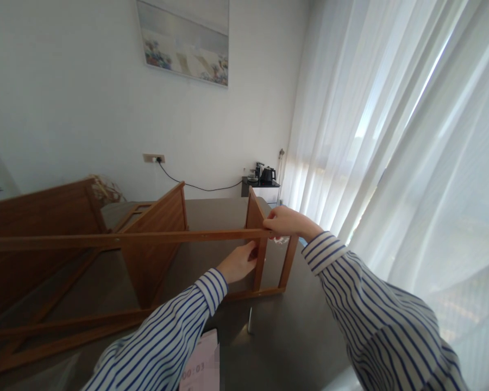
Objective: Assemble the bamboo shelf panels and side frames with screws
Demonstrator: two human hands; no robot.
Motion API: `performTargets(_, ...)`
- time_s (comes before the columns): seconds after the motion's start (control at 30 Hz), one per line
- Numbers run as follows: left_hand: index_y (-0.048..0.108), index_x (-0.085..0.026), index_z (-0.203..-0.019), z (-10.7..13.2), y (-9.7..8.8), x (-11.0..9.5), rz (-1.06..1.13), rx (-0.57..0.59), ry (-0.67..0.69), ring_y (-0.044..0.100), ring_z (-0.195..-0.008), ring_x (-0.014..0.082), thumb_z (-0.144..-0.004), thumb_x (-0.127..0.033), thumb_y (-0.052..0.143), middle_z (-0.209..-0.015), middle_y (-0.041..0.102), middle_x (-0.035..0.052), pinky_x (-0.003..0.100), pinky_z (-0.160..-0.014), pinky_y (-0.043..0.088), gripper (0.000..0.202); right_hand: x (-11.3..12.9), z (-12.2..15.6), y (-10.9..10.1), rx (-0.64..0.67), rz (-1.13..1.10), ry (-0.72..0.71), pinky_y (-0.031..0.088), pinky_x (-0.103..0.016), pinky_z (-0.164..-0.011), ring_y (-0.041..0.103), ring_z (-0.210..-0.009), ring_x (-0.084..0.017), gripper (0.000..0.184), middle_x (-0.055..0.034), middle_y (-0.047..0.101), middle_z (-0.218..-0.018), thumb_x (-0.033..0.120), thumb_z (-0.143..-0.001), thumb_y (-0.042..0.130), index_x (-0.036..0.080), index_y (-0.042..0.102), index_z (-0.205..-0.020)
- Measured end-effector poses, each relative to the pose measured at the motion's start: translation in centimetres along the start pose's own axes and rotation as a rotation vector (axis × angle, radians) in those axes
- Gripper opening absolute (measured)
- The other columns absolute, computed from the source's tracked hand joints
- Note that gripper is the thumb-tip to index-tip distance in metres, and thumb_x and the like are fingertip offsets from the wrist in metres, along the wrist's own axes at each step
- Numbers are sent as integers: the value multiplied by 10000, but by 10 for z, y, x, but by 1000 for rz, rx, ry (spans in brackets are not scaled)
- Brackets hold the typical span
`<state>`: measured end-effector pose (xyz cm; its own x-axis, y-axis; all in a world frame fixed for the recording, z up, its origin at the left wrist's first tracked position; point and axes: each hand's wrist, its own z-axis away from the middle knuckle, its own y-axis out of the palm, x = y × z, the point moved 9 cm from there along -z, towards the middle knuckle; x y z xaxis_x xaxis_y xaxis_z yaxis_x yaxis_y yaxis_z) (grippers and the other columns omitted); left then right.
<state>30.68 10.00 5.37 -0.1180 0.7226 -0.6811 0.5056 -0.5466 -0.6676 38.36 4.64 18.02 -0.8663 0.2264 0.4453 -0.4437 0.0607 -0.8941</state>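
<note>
A brown wooden shelf unit (195,235) lies on its side across the grey table, with several slatted boards standing up from its rails. My left hand (238,263) reaches under the upper rail and is closed on the end shelf board (261,260); some fingertips are hidden behind the wood. At the right end of that rail, my right hand (287,221) pinches the corner where board and rail meet. Whether a small screw sits between its fingers I cannot tell. An L-shaped hex key (250,320) lies on the table, nearer to me than the unit.
A phone (201,361) showing a timer lies partly beneath my left sleeve. Beyond the grey table (293,331), a black kettle (268,174) stands on a small cabinet, its cord running to a wall socket (154,158). Sheer white curtains (391,136) hang along the right.
</note>
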Motion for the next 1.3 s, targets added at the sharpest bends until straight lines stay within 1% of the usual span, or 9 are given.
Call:
performTargets(0.17, 542, -180, -1013, 1, -1, 1, 13, 6, 7, 660, -803, 193, -819, -320, 526, -928, 693, 62, 299, -754, 500, 239, 3, 2, 2, -17, 22, -21, 461, -195, -546, 645, -562, -128, 254, -25, 701, -622, 307, -798, 477, 169, 640, -661)
performTargets(0.3, 543, -185, -1031, 1, 0, -2, 24, 20, 23, 662, -822, 185, -830, -322, 514, -936, 692, 53, 288, -764, 500, 246, -2, 2, 3, -84, 81, -18, 445, -216, -551, 643, -585, -148, 280, -28, 695, -621, 322, -825, 455, 177, 641, -675)
performTargets(0.43, 548, -187, -1052, -1, 0, -5, 22, 41, 29, 658, -833, 185, -822, -313, 523, -941, 693, 49, 287, -771, 497, 263, -3, 8, -2, -206, 157, -18, 431, -241, -612, 650, -715, -187, 342, -62, 705, -741, 405, -860, 443, 183, 643, -693)
performTargets(0.57, 567, -188, -1048, -3, -3, -7, 4, 68, 20, 652, -828, 190, -797, -303, 549, -945, 695, 48, 293, -771, 494, 276, 2, 25, -7, -340, 217, -17, 412, -278, -695, 628, -864, -235, 404, -97, 692, -904, 506, -890, 400, 185, 645, -893)
performTargets(0.67, 578, -185, -1024, -4, -6, -9, -13, 88, 22, 647, -822, 184, -786, -280, 551, -937, 693, 43, 288, -775, 487, 258, 7, 41, -7, -419, 240, -54, 400, -279, -729, 614, -909, -233, 404, -93, 683, -961, 500, -914, 370, 189, 615, -995)
performTargets(0.8, 595, -188, -950, -4, -11, -10, -45, 106, 18, 639, -806, 190, -764, -278, 578, -891, 691, 42, 292, -762, 480, 207, 11, 60, -7, -544, 266, -143, 395, -271, -758, 605, -944, -219, 360, -73, 681, -1005, 457, -922, 394, 193, 618, -1021)
performTargets(1.0, 594, -180, -926, -1, -14, -7, -64, 96, 11, 637, -785, 198, -766, -295, 582, -886, 687, 56, 307, -749, 475, 198, 5, 50, -3, -400, 212, -101, 410, -273, -725, 630, -878, -216, 389, -51, 702, -943, 468, -930, 353, 228, 631, -1059)
performTargets(1.17, 590, -183, -987, 1, -11, -8, -52, 89, 15, 637, -812, 187, -784, -290, 575, -916, 686, 51, 300, -770, 475, 231, 12, 21, -7, -251, 208, -87, 430, -268, -725, 629, -891, -217, 353, -49, 693, -1009, 427, -888, 423, 242, 642, -1094)
performTargets(1.3, 589, -183, -1025, 2, -9, -10, -46, 92, 8, 640, -836, 184, -791, -272, 571, -939, 687, 54, 299, -788, 480, 251, 16, -1, -3, -153, 197, -128, 444, -236, -738, 637, -888, -197, 277, -31, 698, -1025, 338, -835, 495, 233, 701, -988)
